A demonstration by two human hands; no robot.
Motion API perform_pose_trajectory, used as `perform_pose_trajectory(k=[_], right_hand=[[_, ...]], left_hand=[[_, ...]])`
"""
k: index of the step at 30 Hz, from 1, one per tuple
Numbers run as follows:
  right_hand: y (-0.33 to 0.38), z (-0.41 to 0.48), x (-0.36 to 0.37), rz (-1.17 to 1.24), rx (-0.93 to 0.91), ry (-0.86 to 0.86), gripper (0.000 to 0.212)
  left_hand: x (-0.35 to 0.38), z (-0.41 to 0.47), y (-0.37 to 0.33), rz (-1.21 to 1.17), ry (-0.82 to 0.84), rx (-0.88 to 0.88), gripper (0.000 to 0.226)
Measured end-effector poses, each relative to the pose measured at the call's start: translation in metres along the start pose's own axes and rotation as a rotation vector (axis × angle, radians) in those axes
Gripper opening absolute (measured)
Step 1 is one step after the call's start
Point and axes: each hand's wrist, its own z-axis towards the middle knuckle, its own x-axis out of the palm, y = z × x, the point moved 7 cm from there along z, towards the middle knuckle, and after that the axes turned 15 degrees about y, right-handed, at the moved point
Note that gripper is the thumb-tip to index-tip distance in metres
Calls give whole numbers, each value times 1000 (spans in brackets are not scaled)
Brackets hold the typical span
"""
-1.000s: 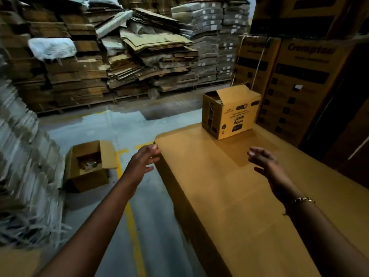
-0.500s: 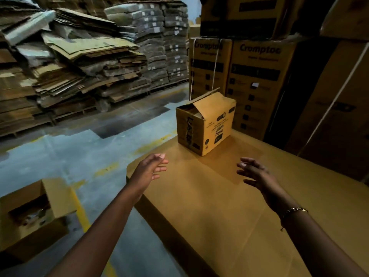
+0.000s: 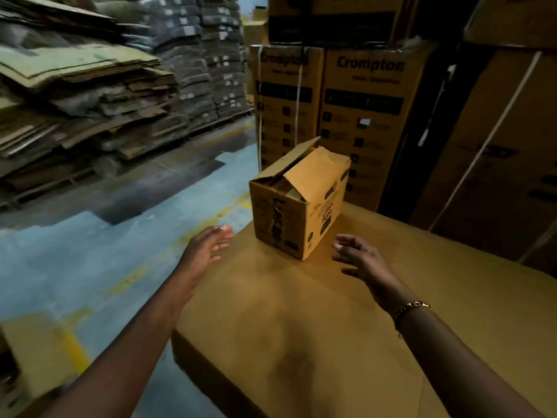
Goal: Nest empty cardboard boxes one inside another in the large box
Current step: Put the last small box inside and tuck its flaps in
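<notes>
We hold our left hand (image 3: 208, 247) and right hand (image 3: 360, 256) out above the broad cardboard bench (image 3: 286, 327), fingers spread apart and gripping nothing; a bracelet (image 3: 411, 307) circles the right wrist. Just beyond and between them the small cardboard box (image 3: 298, 206) stands on the bench, untouched, top flaps partly raised. Behind it rise the Crompton cartons (image 3: 361, 116); flattened cardboard piles (image 3: 90, 101) lie far left.

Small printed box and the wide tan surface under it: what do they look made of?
Small printed box: cardboard, probably corrugated; matte yellow-brown with black print, its top flaps creased and dented. Wide tan surface: also looks like cardboard, plain and matte, with a folded edge along its left side; likely a big carton's face, though that is not certain.
</notes>
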Motion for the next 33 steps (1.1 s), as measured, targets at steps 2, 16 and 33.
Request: perform_pose_trajectory(k=[2,16,33], right_hand=[[6,19,-1,2,-1,-56,40],[42,137,15,80,141,-300,65],[-12,-69,-38,138,144,-510,30]], left_hand=[[-9,37,-6,20,31,15,37],[-14,239,-22,8,305,-131,62],[143,104,15,230,474,-38,65]])
